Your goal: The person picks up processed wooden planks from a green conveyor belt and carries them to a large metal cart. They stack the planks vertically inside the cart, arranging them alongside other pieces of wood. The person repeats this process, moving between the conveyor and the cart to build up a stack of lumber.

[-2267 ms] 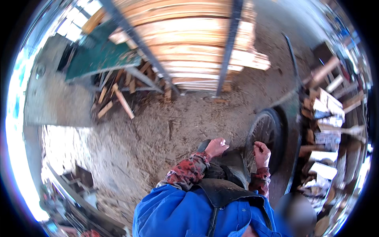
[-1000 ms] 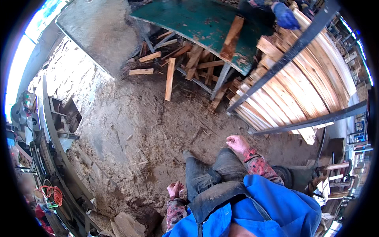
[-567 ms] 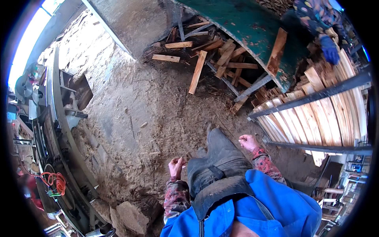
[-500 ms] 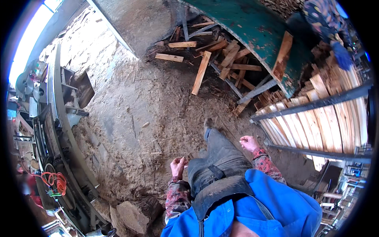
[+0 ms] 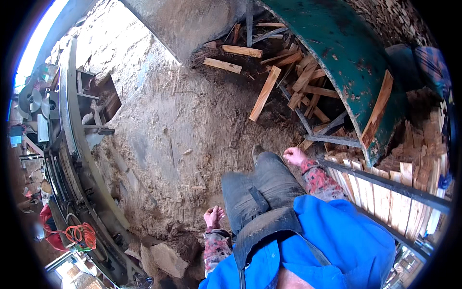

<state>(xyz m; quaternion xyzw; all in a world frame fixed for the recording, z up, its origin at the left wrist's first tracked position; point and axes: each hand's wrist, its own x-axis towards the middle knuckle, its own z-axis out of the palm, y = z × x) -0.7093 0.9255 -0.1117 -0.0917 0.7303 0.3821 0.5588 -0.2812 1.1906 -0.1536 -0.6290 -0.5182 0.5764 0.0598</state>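
My left hand hangs low beside my left thigh, its fingers loosely curled with nothing visible in them. My right hand is held out past my right knee, fingers also curled in and nothing showing between them. Neither touches any object. Patterned red sleeves cover both forearms. Nearest to the right hand are a grey metal frame leg and the stacked pale boards behind a dark metal rail. One of my legs, in dark dusty trousers, steps forward on the sawdust-covered floor.
A green metal chute stands ahead right, a wood piece lying on it and several offcuts heaped beneath. To the left runs a long machine rail with an orange coiled hose. Another person's sleeve shows far right.
My view has moved forward and turned, so the chute and boards sit closer. The right hand has swung forward; the left has dropped slightly back. The co-worker's blue glove has left its former place.
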